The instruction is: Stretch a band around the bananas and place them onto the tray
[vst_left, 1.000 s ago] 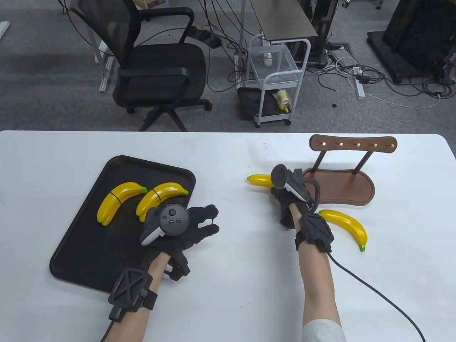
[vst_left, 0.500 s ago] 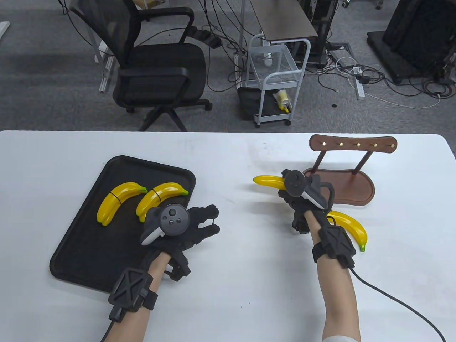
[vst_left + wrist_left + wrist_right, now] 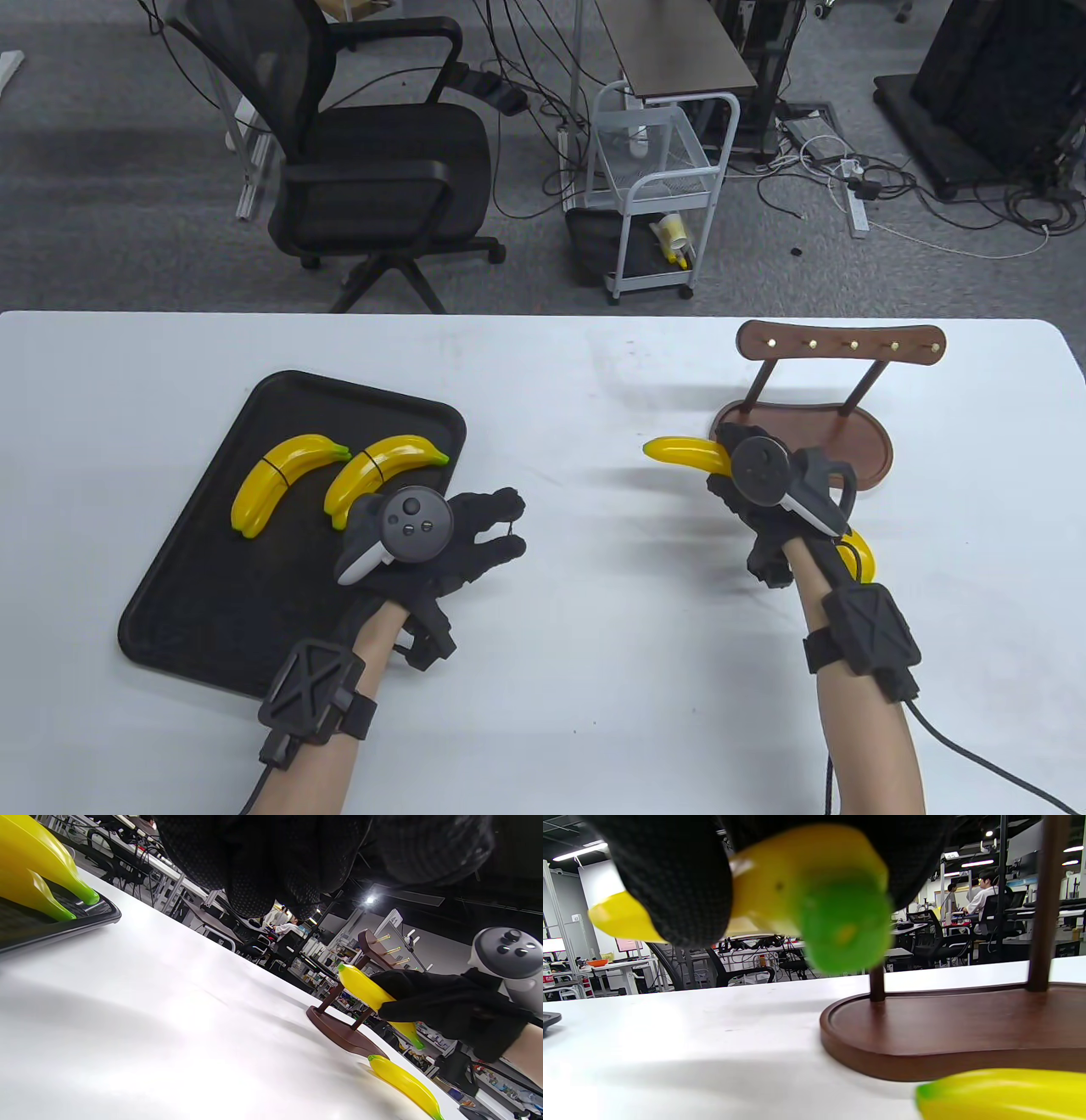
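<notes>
Hands first: left hand (image 3: 458, 543) is resting by the black tray (image 3: 182, 611), fingers loosely spread, holding nothing. Right hand (image 3: 751, 501) is gripping a yellow banana (image 3: 683, 450) above the white desk (image 3: 594, 645). Second loose banana (image 3: 403, 1082) is lying beside the wooden rack (image 3: 857, 437). Two banded banana pairs (image 3: 284, 484) are lying on the tray.

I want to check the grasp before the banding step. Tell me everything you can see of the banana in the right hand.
The held banana is glossy yellow and looks like plastic, with a green tip at one end. No band shows on it. The right hand grips it near the middle, fingers curled round it. It is lifted off the table, in front of the wooden stand, touching neither. Its yellow end points toward the tray.
</notes>
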Available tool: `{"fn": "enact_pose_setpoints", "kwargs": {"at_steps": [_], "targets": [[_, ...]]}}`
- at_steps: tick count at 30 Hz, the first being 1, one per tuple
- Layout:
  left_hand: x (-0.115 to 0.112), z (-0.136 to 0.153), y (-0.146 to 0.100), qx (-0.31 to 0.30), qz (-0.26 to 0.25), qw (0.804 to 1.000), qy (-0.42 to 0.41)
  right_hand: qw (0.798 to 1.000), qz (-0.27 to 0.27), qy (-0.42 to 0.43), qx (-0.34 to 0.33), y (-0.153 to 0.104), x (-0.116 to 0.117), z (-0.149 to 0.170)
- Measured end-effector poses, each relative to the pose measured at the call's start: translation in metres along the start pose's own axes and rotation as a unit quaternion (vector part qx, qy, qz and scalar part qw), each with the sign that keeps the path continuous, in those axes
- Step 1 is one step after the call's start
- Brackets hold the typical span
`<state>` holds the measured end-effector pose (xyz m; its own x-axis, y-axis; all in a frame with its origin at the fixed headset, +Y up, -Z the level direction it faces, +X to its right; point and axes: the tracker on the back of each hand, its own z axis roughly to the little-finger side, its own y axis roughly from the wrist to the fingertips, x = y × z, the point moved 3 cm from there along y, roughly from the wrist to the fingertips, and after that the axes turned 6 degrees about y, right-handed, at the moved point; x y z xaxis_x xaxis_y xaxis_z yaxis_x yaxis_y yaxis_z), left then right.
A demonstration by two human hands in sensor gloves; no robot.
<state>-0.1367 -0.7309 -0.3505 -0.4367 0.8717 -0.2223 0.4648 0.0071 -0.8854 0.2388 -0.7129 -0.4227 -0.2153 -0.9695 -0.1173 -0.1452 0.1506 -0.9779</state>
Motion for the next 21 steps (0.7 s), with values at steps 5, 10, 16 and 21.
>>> {"fn": "enact_pose_setpoints", "kwargs": {"at_steps": [5,10,16,21], "targets": [[0.000,0.000,0.000,-0.001,-0.001,1.000,-0.003,1.000,0.007,0.002,0.010,-0.016,-0.008,0.018],[-0.001,0.000,0.000,-0.002,0.000,1.000,-0.004,0.999,0.015,0.003,0.036,-0.031,-0.013,0.044],[-0.001,0.000,0.000,-0.001,0.000,1.000,-0.004,0.998,0.023,0.013,0.060,-0.044,-0.019,0.069],[-0.001,0.001,0.000,-0.001,-0.001,1.000,-0.004,0.996,0.020,0.017,0.084,-0.053,-0.016,0.091]]}}
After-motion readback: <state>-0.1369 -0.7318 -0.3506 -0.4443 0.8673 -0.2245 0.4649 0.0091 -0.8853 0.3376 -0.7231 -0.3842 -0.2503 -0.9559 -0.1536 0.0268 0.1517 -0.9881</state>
